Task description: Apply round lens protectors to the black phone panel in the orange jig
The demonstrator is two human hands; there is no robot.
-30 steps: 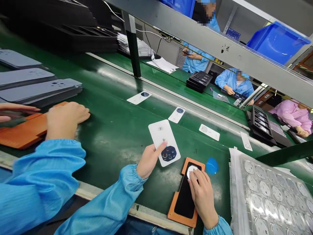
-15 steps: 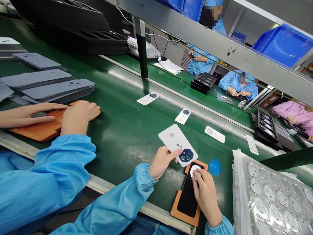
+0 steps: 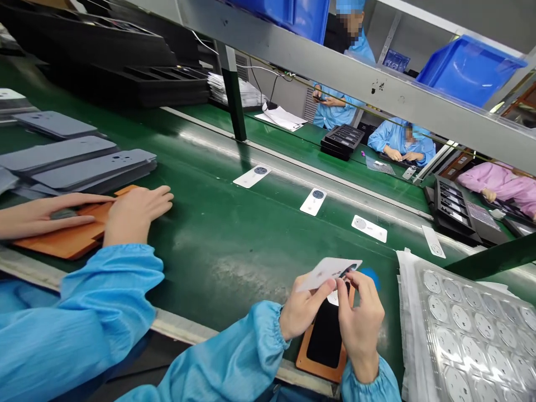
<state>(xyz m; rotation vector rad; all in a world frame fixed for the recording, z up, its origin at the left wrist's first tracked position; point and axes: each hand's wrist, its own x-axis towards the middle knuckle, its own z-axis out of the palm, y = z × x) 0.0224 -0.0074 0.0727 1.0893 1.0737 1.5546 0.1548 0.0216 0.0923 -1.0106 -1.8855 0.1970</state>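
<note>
Both my hands pinch one thin white phone back cover [image 3: 324, 272], left hand [image 3: 302, 309] underneath, right hand [image 3: 360, 312] at the camera end; light, stiff, likely scratch-prone, best gripped by edges.

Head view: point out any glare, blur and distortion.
Head view: overhead light glares in streaks on the green conveyor belt; the shelf beam slants from wide-angle distortion; the faces across the line are blurred out; the white card in both hands stays fairly sharp.
</note>
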